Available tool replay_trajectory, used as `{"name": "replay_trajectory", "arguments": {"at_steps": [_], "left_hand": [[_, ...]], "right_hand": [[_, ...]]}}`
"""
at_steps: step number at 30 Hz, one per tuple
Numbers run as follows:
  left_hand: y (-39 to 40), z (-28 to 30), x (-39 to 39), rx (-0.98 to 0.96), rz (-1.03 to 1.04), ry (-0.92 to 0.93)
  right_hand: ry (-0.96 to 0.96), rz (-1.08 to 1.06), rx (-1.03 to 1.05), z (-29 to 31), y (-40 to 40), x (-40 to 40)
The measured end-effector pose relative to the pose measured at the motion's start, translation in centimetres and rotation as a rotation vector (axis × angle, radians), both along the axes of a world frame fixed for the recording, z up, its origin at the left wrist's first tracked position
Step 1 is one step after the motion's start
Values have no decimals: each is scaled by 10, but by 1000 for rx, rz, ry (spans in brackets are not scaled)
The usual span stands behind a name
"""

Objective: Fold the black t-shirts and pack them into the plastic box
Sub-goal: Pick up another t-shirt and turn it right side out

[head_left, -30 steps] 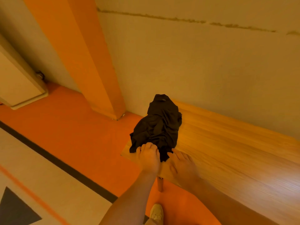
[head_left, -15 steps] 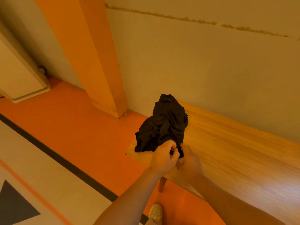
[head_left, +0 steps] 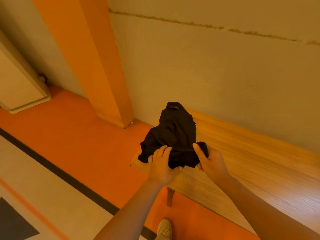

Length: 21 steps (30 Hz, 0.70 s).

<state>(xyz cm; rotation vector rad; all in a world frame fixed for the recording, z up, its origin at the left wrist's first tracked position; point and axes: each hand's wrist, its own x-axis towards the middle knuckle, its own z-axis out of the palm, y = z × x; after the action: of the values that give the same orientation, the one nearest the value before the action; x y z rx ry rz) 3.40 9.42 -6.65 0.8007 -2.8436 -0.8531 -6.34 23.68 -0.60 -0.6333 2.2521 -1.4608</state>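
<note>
Gripping the crumpled black t-shirt (head_left: 174, 135), the left hand (head_left: 161, 168) and right hand (head_left: 210, 161) have drawn apart since 0.5 s ago. Spreading it for folding seems underway; no plastic box shows.

A crumpled black t-shirt (head_left: 174, 134) sits in a loose, bunched heap on the corner of a wooden desk (head_left: 242, 163), against the wall. Its near edge is gathered into folds and slightly lifted off the desk, while one flap droops toward the desk's left edge.
</note>
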Motion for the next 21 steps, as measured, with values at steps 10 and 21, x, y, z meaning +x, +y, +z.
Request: {"name": "replay_trajectory", "arguments": {"at_steps": [10,21], "left_hand": [[-15,25,9,-5,103,307],[-61,41,29,-75,387,433]], "right_hand": [[28,-120,18,-6,25,-26],[-29,-71,-57,3,22,-30]]}}
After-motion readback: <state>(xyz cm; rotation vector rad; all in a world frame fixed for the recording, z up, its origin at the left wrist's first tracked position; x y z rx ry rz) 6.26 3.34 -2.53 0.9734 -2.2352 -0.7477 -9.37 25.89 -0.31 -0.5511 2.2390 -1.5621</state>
